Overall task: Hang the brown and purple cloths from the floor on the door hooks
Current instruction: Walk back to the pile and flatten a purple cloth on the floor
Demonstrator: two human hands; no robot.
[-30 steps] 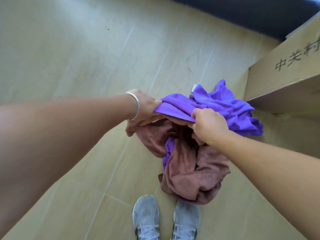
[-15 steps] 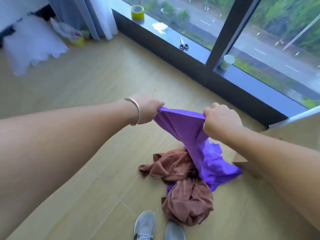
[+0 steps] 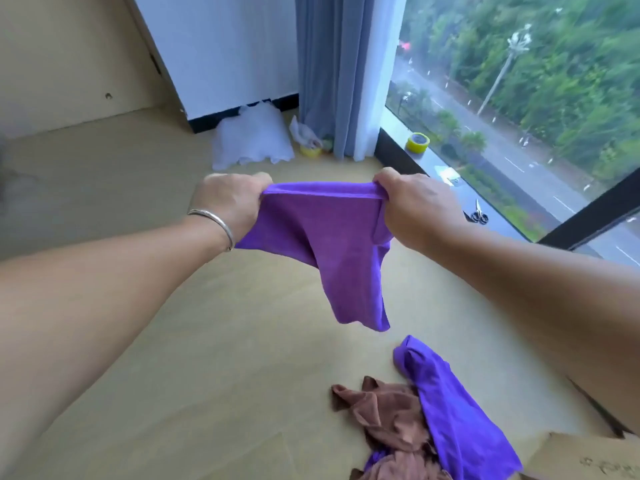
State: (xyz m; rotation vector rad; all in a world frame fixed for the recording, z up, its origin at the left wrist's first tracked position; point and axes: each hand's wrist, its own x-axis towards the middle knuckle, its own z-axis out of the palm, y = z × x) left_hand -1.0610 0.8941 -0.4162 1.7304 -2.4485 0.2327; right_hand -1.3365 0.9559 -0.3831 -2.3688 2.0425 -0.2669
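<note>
A purple cloth (image 3: 322,244) hangs in the air, stretched by its top edge between both hands. My left hand (image 3: 230,199), with a silver bangle on the wrist, grips its left corner. My right hand (image 3: 412,206) grips its right corner. On the floor at the lower right lies a second purple cloth (image 3: 457,417), draped over crumpled brown cloths (image 3: 384,420). No door hooks are in view.
A cardboard box (image 3: 581,459) sits at the lower right corner. A white sheet (image 3: 249,140) and a yellow tape roll (image 3: 310,150) lie by the grey curtain (image 3: 329,71). Another tape roll (image 3: 418,142) and scissors (image 3: 478,213) rest on the dark window sill.
Both hands have lifted the purple cloth clear of the floor pile and spread its top edge wider. My view has risen from the floor toward the wall and curtain.
</note>
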